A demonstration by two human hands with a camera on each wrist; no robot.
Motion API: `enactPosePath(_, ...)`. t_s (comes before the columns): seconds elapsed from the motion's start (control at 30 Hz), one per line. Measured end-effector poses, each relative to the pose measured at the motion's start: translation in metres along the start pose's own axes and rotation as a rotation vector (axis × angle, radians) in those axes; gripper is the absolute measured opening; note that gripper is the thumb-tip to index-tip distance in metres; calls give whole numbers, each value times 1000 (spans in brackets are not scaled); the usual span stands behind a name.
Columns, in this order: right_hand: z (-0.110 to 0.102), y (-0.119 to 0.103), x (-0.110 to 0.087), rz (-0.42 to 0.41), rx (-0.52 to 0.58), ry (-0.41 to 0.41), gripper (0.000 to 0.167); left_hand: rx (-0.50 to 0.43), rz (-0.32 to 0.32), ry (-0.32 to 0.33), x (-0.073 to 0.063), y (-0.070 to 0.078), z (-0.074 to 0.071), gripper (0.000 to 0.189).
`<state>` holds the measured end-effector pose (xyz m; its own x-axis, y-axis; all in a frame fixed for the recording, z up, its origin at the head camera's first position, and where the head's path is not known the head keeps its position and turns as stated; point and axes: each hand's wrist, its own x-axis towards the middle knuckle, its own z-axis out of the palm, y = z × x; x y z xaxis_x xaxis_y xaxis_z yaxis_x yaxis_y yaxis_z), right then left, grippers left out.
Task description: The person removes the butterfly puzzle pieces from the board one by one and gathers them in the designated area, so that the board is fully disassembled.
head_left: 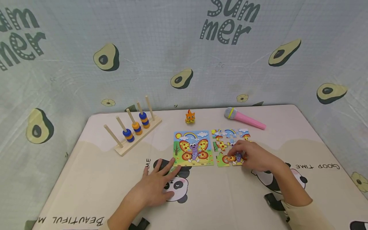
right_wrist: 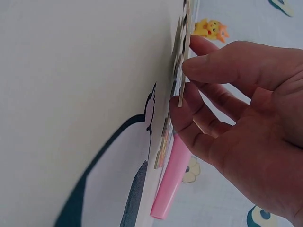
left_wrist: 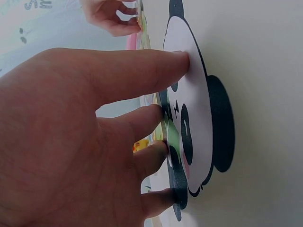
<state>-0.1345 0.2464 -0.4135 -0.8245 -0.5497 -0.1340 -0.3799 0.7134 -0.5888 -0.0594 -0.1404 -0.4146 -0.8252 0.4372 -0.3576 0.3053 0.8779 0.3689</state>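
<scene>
A square butterfly picture board (head_left: 194,140) lies flat on the table, with jigsaw pieces (head_left: 223,160) of the same picture laid out in rows to its right. My right hand (head_left: 258,156) is over the lower right pieces. In the right wrist view it pinches a thin puzzle piece (right_wrist: 182,92) seen edge-on between thumb and fingers; its printed face cannot be made out. My left hand (head_left: 153,189) rests on the tablecloth with fingers spread, fingertips by the board's lower left corner. The left wrist view shows the thumb (left_wrist: 175,64) on the printed panda.
A wooden peg rack (head_left: 135,139) with blue and orange rings stands at the back left. Behind the board sits a small orange and yellow toy figure (head_left: 190,117). A pink toy microphone (head_left: 247,119) lies at the back right. A patterned cloth (head_left: 149,76) hangs behind the table.
</scene>
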Motion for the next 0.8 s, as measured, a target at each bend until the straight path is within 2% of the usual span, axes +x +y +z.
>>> enactPosePath(0.8,1,-3,0,6,-36,2,56,22,3,6,-1,2,-1,78)
